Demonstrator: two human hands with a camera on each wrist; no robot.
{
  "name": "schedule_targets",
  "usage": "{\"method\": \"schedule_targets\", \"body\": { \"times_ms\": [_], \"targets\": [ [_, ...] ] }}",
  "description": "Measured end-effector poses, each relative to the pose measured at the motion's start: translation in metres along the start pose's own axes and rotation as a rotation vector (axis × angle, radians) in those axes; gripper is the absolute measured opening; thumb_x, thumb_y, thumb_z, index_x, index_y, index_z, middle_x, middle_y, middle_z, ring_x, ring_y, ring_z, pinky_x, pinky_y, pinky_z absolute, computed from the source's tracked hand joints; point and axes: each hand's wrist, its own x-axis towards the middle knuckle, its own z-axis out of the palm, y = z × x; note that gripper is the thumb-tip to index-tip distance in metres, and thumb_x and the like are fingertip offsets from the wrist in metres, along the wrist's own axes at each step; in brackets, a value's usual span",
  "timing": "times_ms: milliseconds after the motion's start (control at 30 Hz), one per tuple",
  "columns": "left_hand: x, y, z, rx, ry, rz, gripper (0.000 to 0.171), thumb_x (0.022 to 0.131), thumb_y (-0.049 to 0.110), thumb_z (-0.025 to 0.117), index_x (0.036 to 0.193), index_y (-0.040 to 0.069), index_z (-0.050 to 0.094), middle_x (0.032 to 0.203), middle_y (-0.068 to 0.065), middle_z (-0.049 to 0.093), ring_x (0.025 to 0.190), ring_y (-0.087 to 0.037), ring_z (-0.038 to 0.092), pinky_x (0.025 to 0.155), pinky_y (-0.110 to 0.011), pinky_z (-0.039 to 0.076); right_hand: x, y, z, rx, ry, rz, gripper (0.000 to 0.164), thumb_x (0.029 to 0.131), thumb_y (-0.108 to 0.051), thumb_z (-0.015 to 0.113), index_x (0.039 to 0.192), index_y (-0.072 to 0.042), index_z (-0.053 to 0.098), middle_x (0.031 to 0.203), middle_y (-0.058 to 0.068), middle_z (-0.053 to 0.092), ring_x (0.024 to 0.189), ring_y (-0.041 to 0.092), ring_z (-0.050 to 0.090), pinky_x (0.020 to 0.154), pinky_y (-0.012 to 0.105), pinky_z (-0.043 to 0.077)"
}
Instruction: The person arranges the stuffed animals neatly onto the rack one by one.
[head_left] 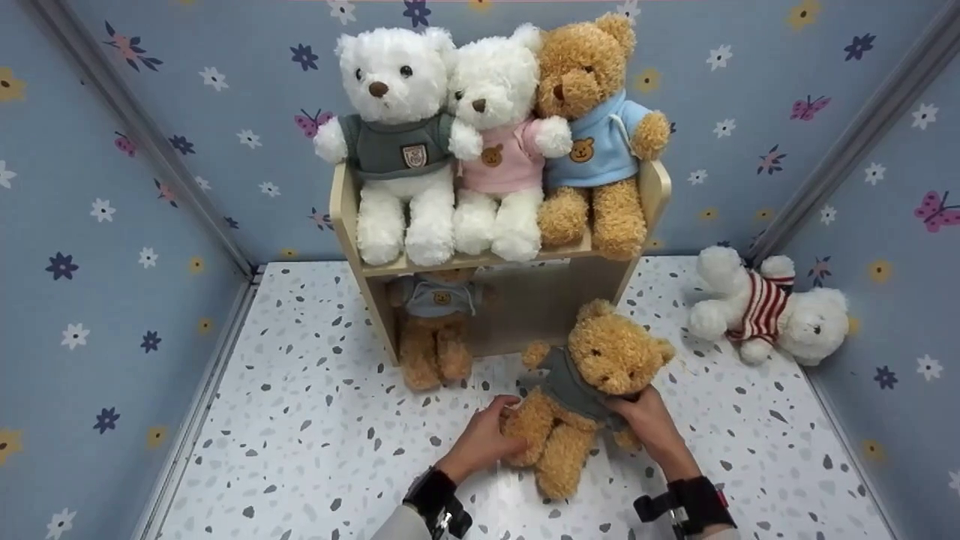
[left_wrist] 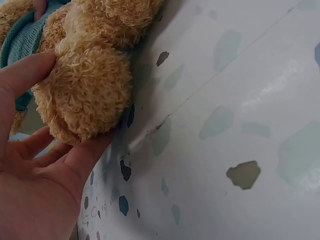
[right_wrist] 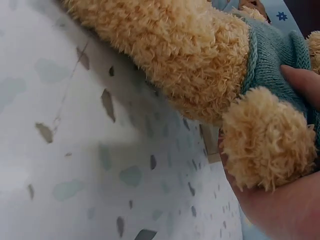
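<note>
A brown teddy bear (head_left: 622,349) in a grey-green sweater leans back in front of the shelf, tilted with its head to the right. My left hand (head_left: 486,441) holds one of its legs; in the left wrist view the thumb lies on one side of the furry leg (left_wrist: 87,92) and the fingers pass beneath. My right hand (head_left: 654,429) grips the bear's body at the side under the head. In the right wrist view, its thumb presses the knitted sweater (right_wrist: 272,55) and a furry paw (right_wrist: 267,140) lies against the palm.
A wooden shelf (head_left: 656,184) carries a white bear (head_left: 397,82) in dark green, a white bear in pink (head_left: 499,161) and a brown bear in light blue (head_left: 592,150). Below sits another brown bear (head_left: 439,337). A white bear in stripes (head_left: 761,307) lies at the right wall.
</note>
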Motion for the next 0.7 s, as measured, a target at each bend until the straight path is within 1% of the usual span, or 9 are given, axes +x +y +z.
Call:
{"method": "schedule_targets", "body": {
  "times_ms": [100,167,200,367,400,500,567,633,700],
  "targets": [
    [0.001,-0.001,0.002,0.001,0.009,-0.001,0.075,0.087,0.026,0.078,0.150,0.003,0.046,0.133,-0.017,0.062,0.123,-0.035,0.058,0.102,-0.051,0.049,0.004,-0.006,0.005,-0.023,-0.028,-0.028,0.076,0.095,-0.024,0.077,0.157,-0.013,0.034,0.153,0.014,0.046,0.119,0.022,0.057,0.102,0.043,0.050],
    [0.003,-0.001,0.004,0.000,0.022,0.002,0.076,0.089,0.029,0.077,0.151,0.001,0.044,0.136,-0.020,0.060,0.126,-0.036,0.057,0.105,-0.052,0.048,0.006,-0.010,0.007,-0.027,-0.043,-0.043,0.076,0.097,-0.023,0.076,0.158,-0.015,0.032,0.154,0.014,0.045,0.120,0.027,0.055,0.100,0.044,0.048],
    [0.004,-0.002,0.005,-0.001,0.031,0.002,0.076,0.090,0.030,0.076,0.151,0.001,0.044,0.138,-0.021,0.059,0.127,-0.037,0.057,0.106,-0.052,0.047,0.008,-0.012,0.009,-0.020,-0.053,-0.050,0.077,0.097,-0.021,0.076,0.159,-0.015,0.031,0.156,0.013,0.043,0.132,0.026,0.050,0.106,0.043,0.045],
    [0.014,0.003,0.003,-0.006,0.083,0.015,0.077,0.095,0.039,0.073,0.153,-0.001,0.041,0.147,-0.026,0.053,0.134,-0.042,0.052,0.110,-0.054,0.043,0.017,-0.020,0.015,-0.024,-0.077,-0.088,0.076,0.095,-0.015,0.076,0.158,-0.013,0.033,0.155,0.013,0.045,0.137,0.028,0.048,0.110,0.044,0.043],
    [0.016,0.004,0.002,-0.017,0.088,0.012,0.078,0.096,0.041,0.073,0.154,0.000,0.040,0.148,-0.026,0.051,0.136,-0.042,0.050,0.112,-0.054,0.042,0.019,-0.022,0.017,-0.031,-0.079,-0.101,0.076,0.094,-0.014,0.077,0.158,-0.012,0.035,0.155,0.012,0.046,0.138,0.026,0.048,0.111,0.043,0.043],
    [0.023,0.011,-0.003,-0.060,0.101,-0.003,0.083,0.095,0.044,0.074,0.156,0.000,0.038,0.152,-0.026,0.047,0.142,-0.042,0.044,0.115,-0.056,0.037,0.025,-0.025,0.021,-0.053,-0.082,-0.136,0.071,0.092,-0.011,0.078,0.153,-0.011,0.043,0.147,0.013,0.053,0.125,0.026,0.054,0.100,0.040,0.047],
    [0.026,0.015,-0.006,-0.106,0.110,-0.027,0.088,0.093,0.045,0.077,0.157,0.000,0.036,0.155,-0.025,0.045,0.144,-0.041,0.041,0.117,-0.055,0.036,0.028,-0.027,0.025,-0.063,-0.099,-0.151,0.068,0.092,-0.010,0.077,0.152,-0.012,0.045,0.144,0.012,0.055,0.120,0.026,0.055,0.096,0.039,0.047],
    [0.030,0.017,-0.009,-0.150,0.125,-0.034,0.091,0.091,0.044,0.080,0.157,-0.001,0.036,0.155,-0.024,0.045,0.144,-0.039,0.041,0.117,-0.054,0.035,0.032,-0.029,0.029,-0.076,-0.107,-0.167,0.068,0.091,-0.010,0.078,0.151,-0.011,0.046,0.144,0.011,0.055,0.122,0.025,0.054,0.098,0.039,0.046],
    [0.034,0.019,-0.011,-0.187,0.140,-0.014,0.089,0.090,0.041,0.082,0.155,-0.001,0.040,0.153,-0.021,0.048,0.143,-0.035,0.045,0.118,-0.051,0.036,0.036,-0.032,0.033,-0.087,-0.118,-0.189,0.071,0.091,-0.009,0.079,0.153,-0.011,0.045,0.147,0.011,0.054,0.130,0.024,0.052,0.106,0.041,0.043]
  ]
}}
